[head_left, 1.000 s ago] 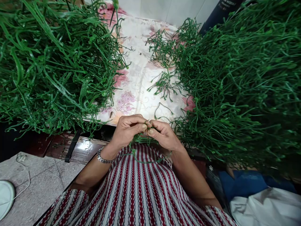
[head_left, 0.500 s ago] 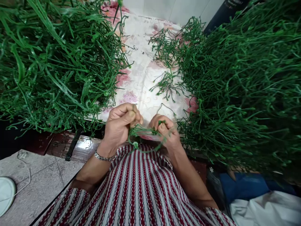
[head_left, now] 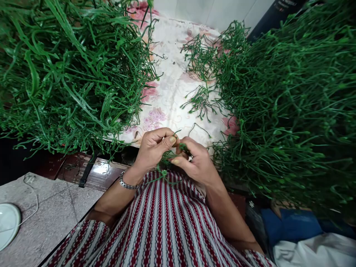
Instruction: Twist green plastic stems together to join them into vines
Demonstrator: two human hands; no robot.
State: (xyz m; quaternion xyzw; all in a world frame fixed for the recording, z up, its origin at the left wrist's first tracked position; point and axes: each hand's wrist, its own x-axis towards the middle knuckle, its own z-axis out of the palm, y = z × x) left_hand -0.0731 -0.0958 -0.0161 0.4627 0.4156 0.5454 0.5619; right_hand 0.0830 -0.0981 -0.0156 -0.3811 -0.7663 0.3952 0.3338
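Note:
Close to my body, my left hand [head_left: 154,148] pinches a thin green plastic stem between thumb and forefinger. My right hand [head_left: 194,159] is closed around more of the green plastic stems [head_left: 164,172], which hang below the fingers in front of my striped garment. Both hands meet at the fingertips, so part of what they grip is hidden. A small cluster of stems [head_left: 201,99] lies on the flowered cloth [head_left: 172,85] beyond my right hand, with a single bent stem [head_left: 199,128] nearer to it.
A big heap of green plastic stems [head_left: 69,74] covers the left side, and another heap [head_left: 283,111] fills the right. A dark strap [head_left: 88,168] hangs at the table edge. A round white object [head_left: 8,226] with a cord is at lower left, white cloth [head_left: 317,250] at lower right.
My hands have come together from a small gap, and the left now pinches a stem beside the right. The whole view has shifted slightly.

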